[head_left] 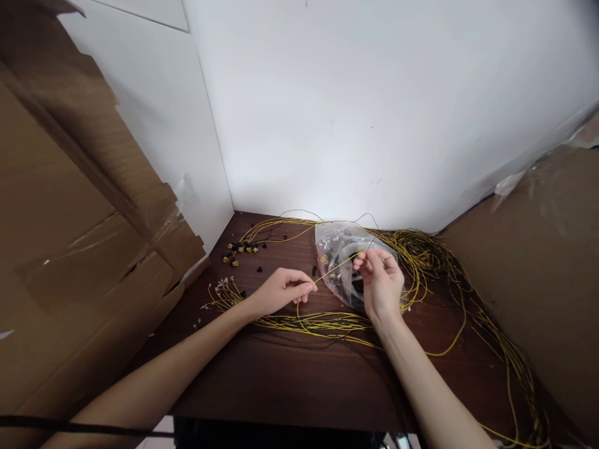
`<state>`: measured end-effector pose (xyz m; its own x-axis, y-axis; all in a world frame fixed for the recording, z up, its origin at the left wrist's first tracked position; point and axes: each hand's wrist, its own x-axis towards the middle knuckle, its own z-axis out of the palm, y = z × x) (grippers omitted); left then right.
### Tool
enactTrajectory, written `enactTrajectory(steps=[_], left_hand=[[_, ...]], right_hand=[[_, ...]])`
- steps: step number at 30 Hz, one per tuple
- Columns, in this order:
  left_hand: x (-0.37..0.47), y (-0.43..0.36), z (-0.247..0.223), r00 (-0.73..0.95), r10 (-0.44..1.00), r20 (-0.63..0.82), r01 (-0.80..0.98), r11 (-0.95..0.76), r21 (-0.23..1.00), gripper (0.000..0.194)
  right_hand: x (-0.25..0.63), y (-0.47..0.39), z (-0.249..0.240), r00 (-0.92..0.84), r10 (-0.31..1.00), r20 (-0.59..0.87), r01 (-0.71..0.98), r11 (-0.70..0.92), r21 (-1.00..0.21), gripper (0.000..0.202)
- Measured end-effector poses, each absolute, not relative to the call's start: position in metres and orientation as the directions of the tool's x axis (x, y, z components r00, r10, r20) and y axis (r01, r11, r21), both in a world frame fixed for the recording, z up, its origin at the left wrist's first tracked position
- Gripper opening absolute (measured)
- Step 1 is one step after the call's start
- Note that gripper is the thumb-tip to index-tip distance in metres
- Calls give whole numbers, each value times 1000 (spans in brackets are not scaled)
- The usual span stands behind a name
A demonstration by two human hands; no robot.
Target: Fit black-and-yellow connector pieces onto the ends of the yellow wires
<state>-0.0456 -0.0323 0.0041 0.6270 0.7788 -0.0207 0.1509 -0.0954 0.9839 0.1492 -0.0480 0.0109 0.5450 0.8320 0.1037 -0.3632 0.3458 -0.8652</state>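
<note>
Thin yellow wire [337, 268] stretched between the two hands, raised above the counter [281, 386], crossing in front of a clear plastic bag [346, 232]. Left hand [283, 292] pinches it between thumb and fingers; right hand [384, 287] pinches it farther along, thumb against fingertips. Bag lies on the counter, partly behind the right hand; small dark and yellowish pieces show through the plastic, too blurred to identify. Near side: bundle of yellow and black wires [318, 323] running left to right, passing below both hands, left ends fanned out with small pale tips [225, 285]. Far left: cluster of black-and-yellow connectors [241, 248] on wire ends. Right of bag: big tangle of yellow and black wires [416, 249], trailing toward the near right corner. Brown cardboard [84, 206] left, another cardboard panel [528, 231] right, white wall [374, 112] behind.
</note>
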Motion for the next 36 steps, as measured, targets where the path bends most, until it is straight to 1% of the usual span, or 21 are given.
enactTrajectory(steps=[3,6,9,12,14,16,18,21,26,29,32,36], left_hand=[[-46,-32,5,648,759,-71,172,-55,983,22],[-47,-32,5,653,754,-73,182,-63,981,23],[-47,-31,3,656,753,-56,176,-80,981,22],[-48,-30,1,663,747,-48,173,-90,981,23],[-48,-29,1,667,743,-49,178,-95,979,24],[-49,-29,2,673,738,-43,183,-110,977,24],[-49,-30,2,671,740,-37,188,-121,975,25],[-48,-30,3,651,757,-62,200,-92,976,25],[-48,-30,3,651,756,-70,200,-83,976,28],[-49,-29,3,655,753,-69,217,-100,971,30],[-49,-29,3,654,754,-70,235,-115,965,29],[-49,-29,3,662,748,-44,230,-147,962,29]], right_hand=[[153,-48,12,559,823,106,-384,370,-846,27],[152,-48,10,466,879,97,-359,288,-888,25],[147,-50,8,274,957,99,-278,178,-944,22],[139,-54,5,34,996,84,-152,88,-985,18],[133,-56,4,-114,991,74,-81,65,-995,17],[129,-57,2,-205,974,91,-44,84,-995,16],[127,-57,1,-234,966,110,-28,106,-994,16],[127,-57,2,-236,963,129,16,137,-990,15],[131,-58,8,-308,923,230,143,284,-948,16],[133,-59,10,-362,905,224,169,300,-939,14],[133,-58,8,-341,909,240,183,314,-932,14],[130,-56,4,-280,925,258,185,316,-931,19]])
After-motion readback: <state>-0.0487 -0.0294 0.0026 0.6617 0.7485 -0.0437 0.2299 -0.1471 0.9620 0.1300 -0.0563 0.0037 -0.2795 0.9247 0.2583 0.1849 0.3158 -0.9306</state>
